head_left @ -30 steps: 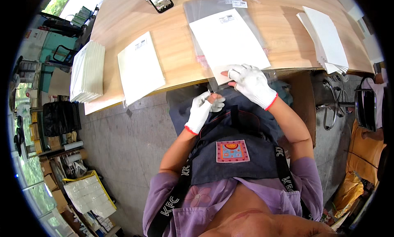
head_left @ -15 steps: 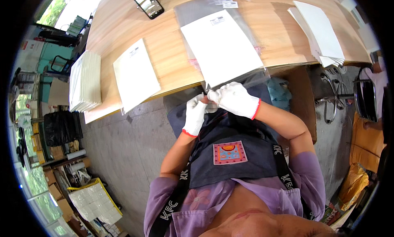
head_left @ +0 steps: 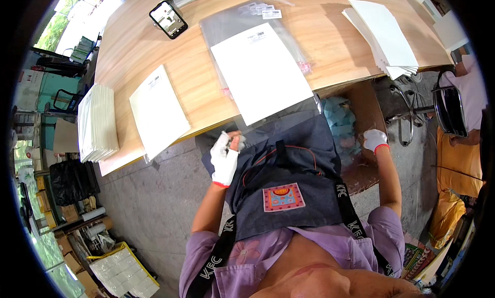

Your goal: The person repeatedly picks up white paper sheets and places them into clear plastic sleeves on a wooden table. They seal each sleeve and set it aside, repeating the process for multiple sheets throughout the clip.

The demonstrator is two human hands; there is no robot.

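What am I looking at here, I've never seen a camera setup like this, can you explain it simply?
There's no machine here, just a person working with a gloved left hand and a gloved right hand. A wide fisheye camera worn on the head looks down, so edges bend.

On the wooden table are a phone, a thick white stack, a flat white packet, clear plastic sleeves with a white sheet on top, and more white sheets at right.

The left hand is near the white sheet's lower corner; the right is at the cardboard box below the table. I can't tell whether either grips anything.
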